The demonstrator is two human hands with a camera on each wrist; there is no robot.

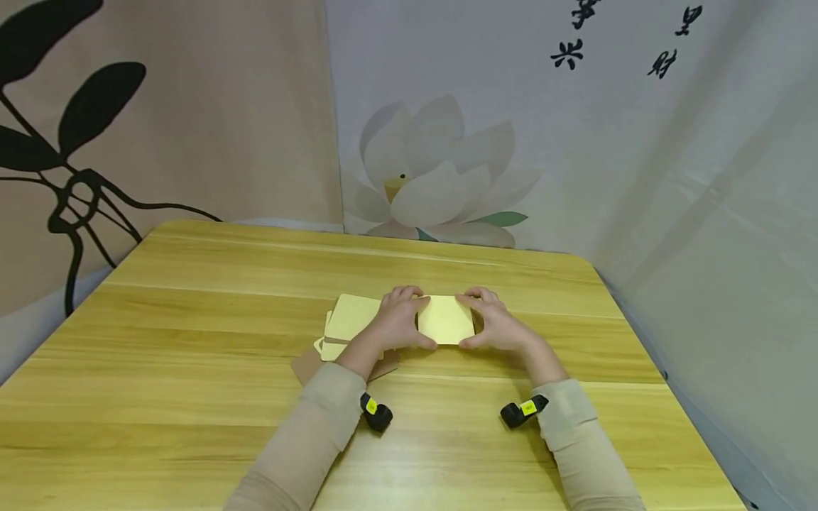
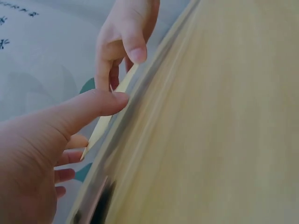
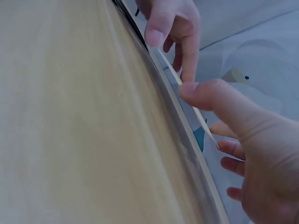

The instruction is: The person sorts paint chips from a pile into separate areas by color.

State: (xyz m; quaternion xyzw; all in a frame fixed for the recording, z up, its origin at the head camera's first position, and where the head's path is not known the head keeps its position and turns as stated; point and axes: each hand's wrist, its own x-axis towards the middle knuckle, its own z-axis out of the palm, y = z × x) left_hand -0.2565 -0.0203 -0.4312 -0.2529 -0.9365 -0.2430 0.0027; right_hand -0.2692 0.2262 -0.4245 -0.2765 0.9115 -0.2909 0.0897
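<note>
A thin pale yellow card (image 1: pixel 446 321) is between my two hands above the wooden table. My left hand (image 1: pixel 400 319) pinches its left side, with the thumb at the near corner and the fingers toward the far one. On the opposite side my right hand (image 1: pixel 495 323) grips the card the same way. In the left wrist view the card (image 2: pixel 100 130) shows almost edge-on, and the right wrist view also gives the card (image 3: pixel 202 119) as a narrow strip. Left of my left hand lie several overlapping yellow cards (image 1: pixel 351 316), partly hidden by that hand and forearm.
Brown cardboard-like pieces (image 1: pixel 305 365) lie under and beside the loose yellow cards. The wooden table (image 1: pixel 192 397) ends at a far edge, behind which hangs a printed curtain (image 1: pixel 447 64). Each wrist carries a small black camera.
</note>
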